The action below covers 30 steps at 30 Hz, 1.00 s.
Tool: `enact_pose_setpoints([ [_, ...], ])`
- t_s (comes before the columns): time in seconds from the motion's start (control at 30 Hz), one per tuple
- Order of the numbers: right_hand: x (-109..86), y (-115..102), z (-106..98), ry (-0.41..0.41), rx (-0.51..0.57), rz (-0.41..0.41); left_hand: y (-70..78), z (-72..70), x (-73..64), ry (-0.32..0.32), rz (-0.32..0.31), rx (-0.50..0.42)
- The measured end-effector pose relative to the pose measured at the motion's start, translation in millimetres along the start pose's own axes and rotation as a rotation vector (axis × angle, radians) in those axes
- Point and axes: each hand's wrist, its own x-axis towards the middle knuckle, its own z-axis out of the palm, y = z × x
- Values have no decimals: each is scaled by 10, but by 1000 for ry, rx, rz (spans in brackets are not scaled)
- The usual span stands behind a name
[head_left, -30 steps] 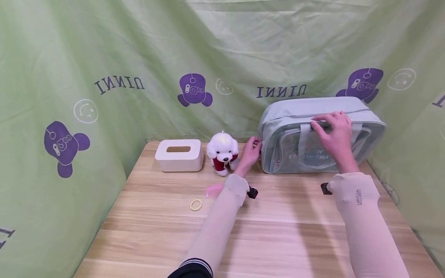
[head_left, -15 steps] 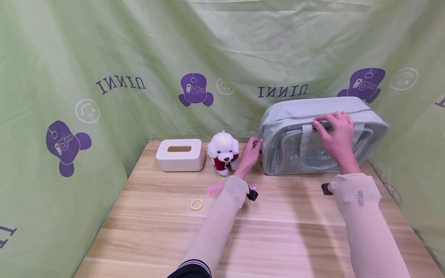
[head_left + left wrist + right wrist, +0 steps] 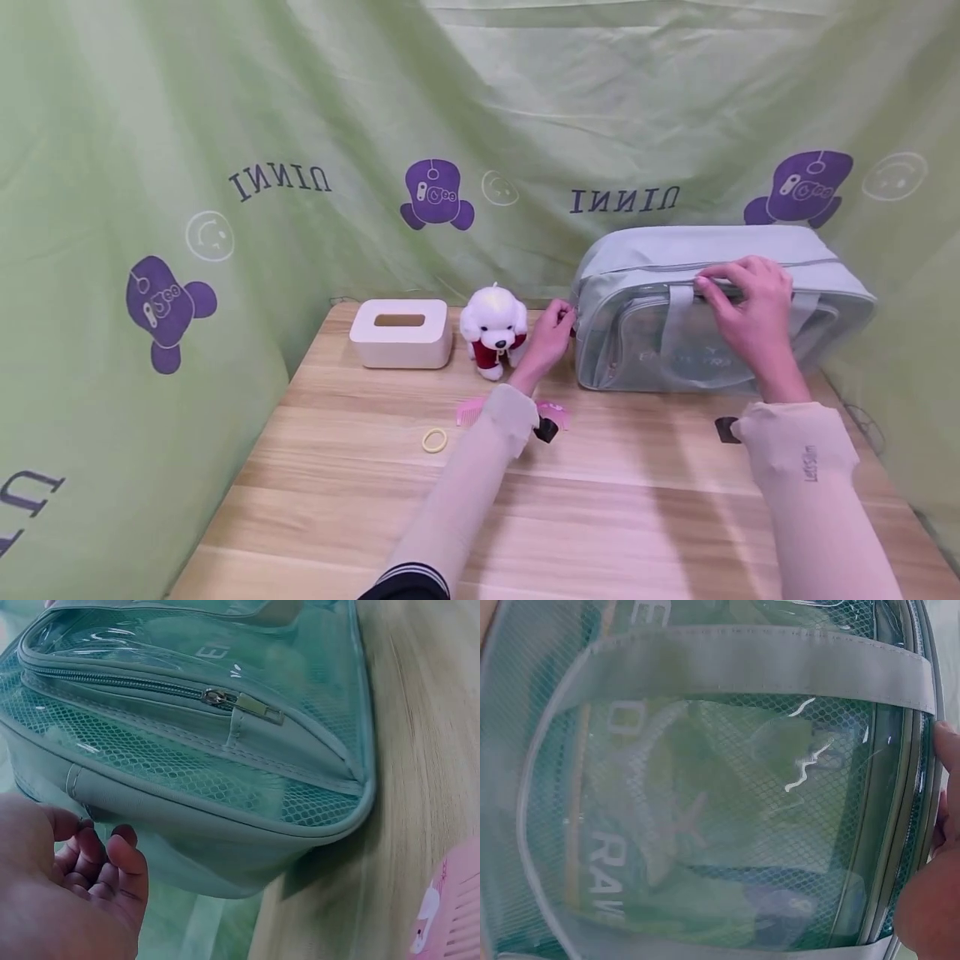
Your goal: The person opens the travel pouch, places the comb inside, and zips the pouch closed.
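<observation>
A pale green travel bag [image 3: 652,250] with a clear mesh front stands at the back right of the table. My right hand [image 3: 753,308] grips its top front edge between the handle straps, thumb on the near side. At the bag's left end, my left hand [image 3: 551,337] has its fingers curled, thumb and fingertips pinching at the zipper's end; the pull is mostly hidden by them. The left wrist view shows these fingertips [image 3: 120,855] right at the bag's side, below the front pocket's zipper [image 3: 217,697]. In the right wrist view a handle strap [image 3: 742,664] crosses the mesh.
Left of the bag sit a white plush dog [image 3: 495,321] in red and a white tissue box [image 3: 401,333]. A pink comb [image 3: 555,414] lies partly under my left forearm, near a yellow ring [image 3: 434,441]. A green curtain [image 3: 525,83] hangs behind the table.
The bag has come slightly toward me and to the right, with both hands still on it. The head view has shifted a little; dog, box, comb and ring stay in place.
</observation>
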Motion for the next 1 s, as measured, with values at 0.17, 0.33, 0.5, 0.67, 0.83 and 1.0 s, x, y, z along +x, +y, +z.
enact_pose_setpoints([
  [0.17, -62, -68, -70, 13, -7, -26, 59, -26, -66, -30, 3, 29],
  [0.33, -118, -117, -102, 9, -15, -30, 92, -87, -113, -56, 1, 11],
  [0.5, -176, -150, -114, -3, -32, -34, 104, -128, -159, -83, -4, -53],
  [0.67, -224, -168, -111, -2, -52, -52, 142, -147, -172, -92, 0, -116],
  [0.83, -256, -213, -102, 9, -38, -64, 221, -174, -185, -76, 27, -109],
  [1.0, -218, -269, -134, -7, -50, -73, 334, -224, -141, -67, 64, -85],
])
